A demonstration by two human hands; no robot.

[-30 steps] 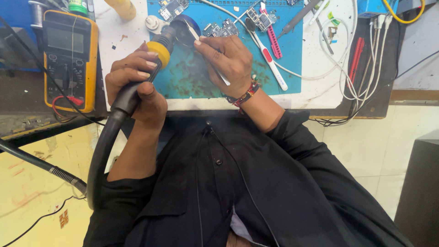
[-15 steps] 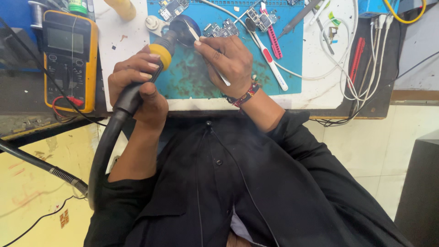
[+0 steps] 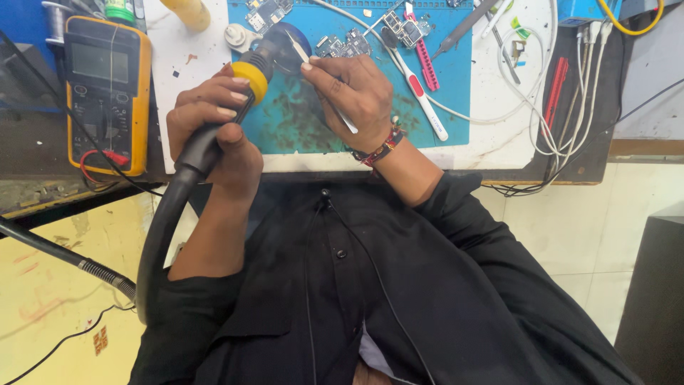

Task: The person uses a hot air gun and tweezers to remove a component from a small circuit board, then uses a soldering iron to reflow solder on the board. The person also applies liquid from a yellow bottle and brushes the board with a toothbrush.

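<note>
My left hand [image 3: 214, 125] grips a black hot-air gun handle [image 3: 246, 75] with a yellow collar; its thick black hose [image 3: 160, 235] curves down past my arm. Its nozzle points at a small circuit board [image 3: 342, 45] on the blue work mat [image 3: 456, 107]. My right hand [image 3: 356, 96] holds thin metal tweezers [image 3: 299, 46], their tips beside the nozzle and touching near the board. A beaded bracelet sits on my right wrist. The nozzle hides the spot where the tips meet.
A yellow multimeter [image 3: 107, 85] lies on the left with red leads. Another circuit board [image 3: 402, 25], a white and red toothbrush [image 3: 420, 93], a red tool [image 3: 429, 68] and white cables [image 3: 563, 93] spread across the mat and white bench.
Both hands stay nearly still. The left hand and hot-air handle shifted very slightly to the right.
</note>
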